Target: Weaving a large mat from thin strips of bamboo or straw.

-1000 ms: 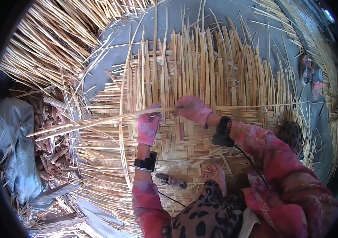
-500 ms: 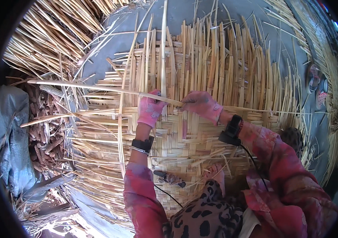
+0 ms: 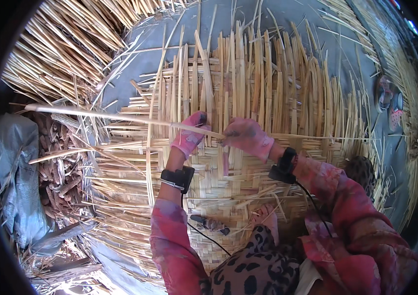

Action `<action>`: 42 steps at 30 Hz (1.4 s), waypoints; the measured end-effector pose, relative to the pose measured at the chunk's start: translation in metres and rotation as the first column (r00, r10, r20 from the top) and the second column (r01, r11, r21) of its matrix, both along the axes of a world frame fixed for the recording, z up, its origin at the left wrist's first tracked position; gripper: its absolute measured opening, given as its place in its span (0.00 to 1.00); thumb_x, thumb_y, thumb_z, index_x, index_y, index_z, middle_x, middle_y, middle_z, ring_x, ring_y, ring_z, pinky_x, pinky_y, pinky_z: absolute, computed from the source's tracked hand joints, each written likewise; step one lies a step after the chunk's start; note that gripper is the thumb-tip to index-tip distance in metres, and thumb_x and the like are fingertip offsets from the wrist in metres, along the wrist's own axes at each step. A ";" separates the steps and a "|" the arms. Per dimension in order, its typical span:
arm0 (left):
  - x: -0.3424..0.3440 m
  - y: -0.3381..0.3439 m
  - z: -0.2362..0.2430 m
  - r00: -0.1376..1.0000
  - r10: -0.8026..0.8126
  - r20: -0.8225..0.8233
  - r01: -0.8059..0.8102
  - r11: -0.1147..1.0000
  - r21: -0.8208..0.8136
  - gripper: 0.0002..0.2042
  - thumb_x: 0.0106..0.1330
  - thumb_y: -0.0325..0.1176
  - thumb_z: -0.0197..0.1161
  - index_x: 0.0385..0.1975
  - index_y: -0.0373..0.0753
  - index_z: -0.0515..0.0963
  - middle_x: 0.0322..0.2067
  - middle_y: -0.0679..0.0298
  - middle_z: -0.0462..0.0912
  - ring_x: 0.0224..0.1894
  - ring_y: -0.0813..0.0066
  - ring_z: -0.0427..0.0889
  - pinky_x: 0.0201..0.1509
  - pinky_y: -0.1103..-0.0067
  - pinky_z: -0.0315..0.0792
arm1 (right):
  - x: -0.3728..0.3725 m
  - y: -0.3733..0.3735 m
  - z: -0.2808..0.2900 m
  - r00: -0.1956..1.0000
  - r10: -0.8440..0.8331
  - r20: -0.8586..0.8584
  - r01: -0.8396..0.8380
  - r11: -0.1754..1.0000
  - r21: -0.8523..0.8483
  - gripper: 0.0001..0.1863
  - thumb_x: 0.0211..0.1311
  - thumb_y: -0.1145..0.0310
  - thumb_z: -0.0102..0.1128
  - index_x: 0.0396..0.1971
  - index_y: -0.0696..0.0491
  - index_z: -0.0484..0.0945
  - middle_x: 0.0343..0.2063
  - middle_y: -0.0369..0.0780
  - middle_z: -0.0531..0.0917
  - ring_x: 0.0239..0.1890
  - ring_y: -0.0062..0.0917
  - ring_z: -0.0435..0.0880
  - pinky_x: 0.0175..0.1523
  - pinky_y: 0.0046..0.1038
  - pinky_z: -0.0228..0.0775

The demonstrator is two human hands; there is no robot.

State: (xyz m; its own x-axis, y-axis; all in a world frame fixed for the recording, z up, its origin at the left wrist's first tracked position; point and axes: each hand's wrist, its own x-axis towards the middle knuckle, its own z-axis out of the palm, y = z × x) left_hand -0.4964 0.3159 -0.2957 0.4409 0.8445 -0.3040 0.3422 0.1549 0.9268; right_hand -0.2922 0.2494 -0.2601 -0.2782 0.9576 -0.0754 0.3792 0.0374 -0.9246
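Observation:
A partly woven mat of pale split reeds [image 3: 223, 187] lies beneath me, with loose upright ends along its far side. My left hand [image 3: 189, 132], in a pink glove, is closed on a long reed strip [image 3: 96, 115] that slants down to the right across the mat. My right hand [image 3: 246, 137], gloved alike, pinches that strip's right end. Other loose strips [image 3: 71, 153] lie across the mat's left side below it. A small dark object [image 3: 209, 223], too unclear to name, rests on the weave near my bare foot [image 3: 263, 219].
Bundled reeds [image 3: 66, 44] fill the far left. Corn cobs [image 3: 56, 182] are piled beside a grey plastic sack [image 3: 15, 172] at left. Footwear [image 3: 394, 113] sits at the right on the grey floor [image 3: 155, 24], near more straw [image 3: 408, 182].
The held strip's left end is much higher than a second ago, so it now slants down rightward. My left hand has risen slightly; my right hand has shifted a little right.

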 end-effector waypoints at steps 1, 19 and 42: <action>-0.001 0.001 0.002 0.977 0.078 0.196 -0.034 0.975 -0.220 0.12 0.52 0.26 0.62 0.37 0.33 0.73 0.28 0.63 0.79 0.33 0.76 0.79 0.35 0.83 0.74 | 0.000 0.000 0.000 1.000 0.007 -0.002 -0.007 1.000 0.002 0.07 0.43 0.72 0.67 0.25 0.56 0.81 0.24 0.37 0.76 0.26 0.24 0.76 0.32 0.23 0.67; 0.013 0.007 0.000 0.994 0.054 -0.091 -0.068 0.985 -0.157 0.19 0.46 0.36 0.69 0.36 0.34 0.76 0.24 0.61 0.80 0.25 0.75 0.76 0.33 0.78 0.71 | -0.012 -0.016 0.007 0.960 -0.244 -0.138 0.263 0.953 0.149 0.10 0.42 0.74 0.65 0.28 0.57 0.78 0.23 0.45 0.77 0.24 0.33 0.78 0.30 0.27 0.69; 0.011 -0.070 -0.009 0.833 0.430 -0.349 0.057 0.560 0.827 0.12 0.56 0.19 0.58 0.37 0.43 0.80 0.31 0.66 0.79 0.35 0.78 0.77 0.35 0.83 0.73 | -0.017 0.005 -0.015 0.809 0.097 0.580 -0.216 0.966 0.140 0.05 0.48 0.75 0.51 0.26 0.55 0.76 0.27 0.45 0.74 0.33 0.41 0.77 0.36 0.36 0.72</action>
